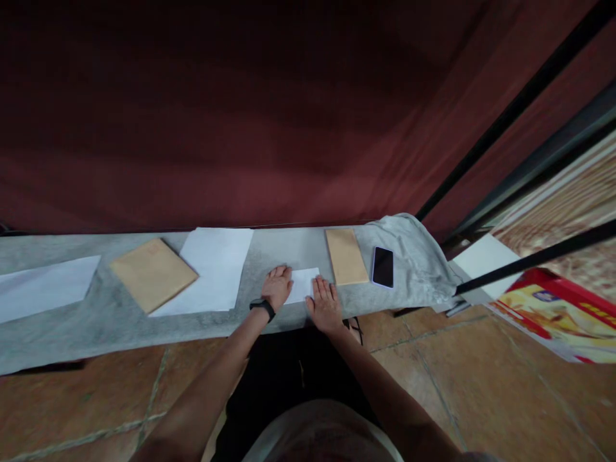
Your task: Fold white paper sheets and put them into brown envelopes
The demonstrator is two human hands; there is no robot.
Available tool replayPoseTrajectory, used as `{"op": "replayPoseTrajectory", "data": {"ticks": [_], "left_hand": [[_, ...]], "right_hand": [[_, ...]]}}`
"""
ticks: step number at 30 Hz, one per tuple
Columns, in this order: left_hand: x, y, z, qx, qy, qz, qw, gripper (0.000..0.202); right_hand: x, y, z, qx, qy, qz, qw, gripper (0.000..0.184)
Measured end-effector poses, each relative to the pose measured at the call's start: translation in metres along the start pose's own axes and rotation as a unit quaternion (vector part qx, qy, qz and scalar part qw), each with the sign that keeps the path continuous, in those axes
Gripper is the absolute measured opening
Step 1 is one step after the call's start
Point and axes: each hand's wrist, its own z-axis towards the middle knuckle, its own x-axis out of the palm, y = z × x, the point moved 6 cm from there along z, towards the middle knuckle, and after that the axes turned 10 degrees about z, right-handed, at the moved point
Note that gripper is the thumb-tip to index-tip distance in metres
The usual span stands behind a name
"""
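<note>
A small white sheet of paper (301, 285), possibly folded, lies flat on the grey cloth-covered table (283, 247) in front of me. My left hand (278, 286) rests palm down on its left side, fingers stretched out, a dark band on the wrist. Across the sheet, my right hand (325, 304) lies flat at its right edge with the fingers extended. Just beyond the right hand is a brown envelope (346, 256). To the left of my left hand, a larger stack of white paper (219, 266) lies partly under more brown envelopes (153, 273).
A phone (383, 267) lies right of the single envelope. Another white sheet (45, 287) is at the far left. A dark red curtain (269, 147) hangs behind the table. On the right stand black bars (510, 122) and a red and yellow box (561, 314).
</note>
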Motion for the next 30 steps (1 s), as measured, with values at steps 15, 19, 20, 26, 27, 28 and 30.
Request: {"op": "replayPoseTrajectory", "data": {"ticks": [15,19,20,26,27,28,30], "left_hand": [[-0.037,0.006,-0.027,-0.141,0.008,-0.363,0.921,0.012],[-0.049,-0.01,-0.047,-0.193,-0.005,-0.594,0.781,0.022],[-0.053,-0.011,-0.05,-0.199,-0.011,-0.636,0.745,0.026],[-0.041,-0.007,-0.073,-0.275,-0.011,-0.733,0.622,0.047],[-0.034,-0.008,-0.077,-0.281,-0.011,-0.723,0.63,0.044],[-0.027,-0.012,-0.08,-0.272,-0.003,-0.724,0.634,0.042],[-0.014,-0.018,-0.083,-0.249,-0.003,-0.737,0.628,0.049]], "right_hand": [[-0.033,0.046,-0.016,-0.072,-0.009,0.182,0.981,0.087],[-0.05,0.06,-0.005,-0.025,-0.053,0.262,0.963,0.07],[-0.054,0.058,-0.002,-0.006,-0.06,0.303,0.951,0.063],[-0.057,0.027,0.009,0.168,-0.089,0.659,0.728,0.039],[-0.054,0.024,0.009,0.197,-0.097,0.705,0.675,0.04],[-0.049,0.022,0.008,0.221,-0.104,0.739,0.627,0.04],[-0.038,0.019,0.005,0.265,-0.105,0.774,0.566,0.041]]}}
